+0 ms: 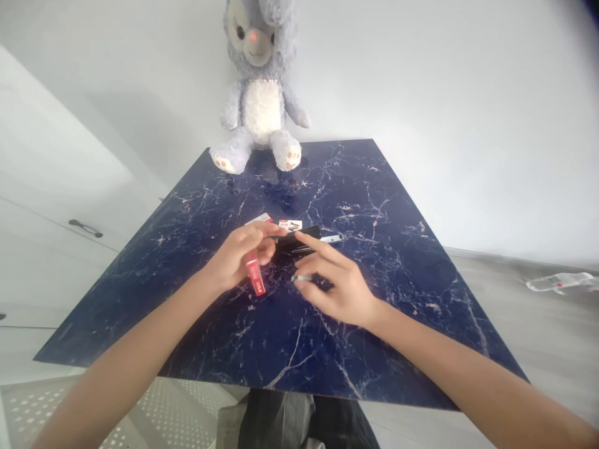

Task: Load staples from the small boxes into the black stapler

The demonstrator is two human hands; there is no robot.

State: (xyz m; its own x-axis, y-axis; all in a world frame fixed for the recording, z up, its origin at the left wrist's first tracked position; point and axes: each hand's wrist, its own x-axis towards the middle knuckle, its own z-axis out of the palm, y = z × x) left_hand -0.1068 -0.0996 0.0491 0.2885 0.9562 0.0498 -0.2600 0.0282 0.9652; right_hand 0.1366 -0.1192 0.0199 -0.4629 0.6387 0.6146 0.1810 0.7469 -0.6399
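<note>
My left hand (241, 255) is closed round a small red box (255, 277), and its fingertips reach the black stapler (299, 240) lying on the dark blue marble table (374, 206). My right hand (332, 280) pinches a small silvery strip (302, 278), its index finger stretched out toward the stapler. Behind the stapler lie two small red-and-white cards (290, 225).
A grey plush rabbit (259, 93) sits at the table's far edge against the white wall. White cabinets with a dark handle (85, 228) stand to the left. A clear plastic bottle (559, 282) lies on the floor at right.
</note>
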